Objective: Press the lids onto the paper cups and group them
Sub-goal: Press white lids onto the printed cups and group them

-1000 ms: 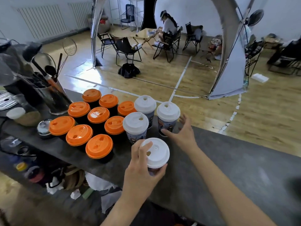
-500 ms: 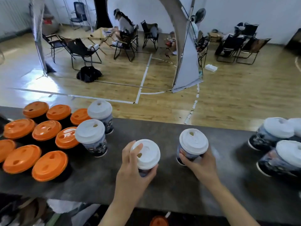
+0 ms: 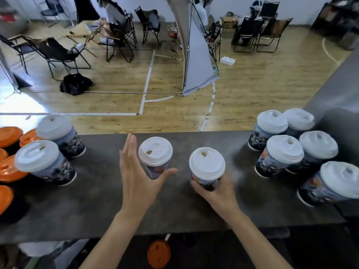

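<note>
Two printed paper cups with white lids stand mid-counter. My left hand [image 3: 136,171] is spread beside the left cup [image 3: 155,158], fingers straight, thumb under its side, not closed round it. My right hand [image 3: 215,188] grips the right cup [image 3: 206,165] from below and behind, fingers curled round its body. Several white-lidded cups [image 3: 284,152] are grouped at the right. Two more white-lidded cups [image 3: 44,162] stand at the left.
Orange-lidded cups [image 3: 9,167] crowd the left edge of the dark counter [image 3: 108,200]. An orange lid [image 3: 158,253] lies below the counter's near edge. Beyond the far edge is a wooden floor with folding chairs and seated people.
Both cups have travelled right along the counter toward the right group. My left hand has let go of its cup and opened; my right hand still holds its cup.
</note>
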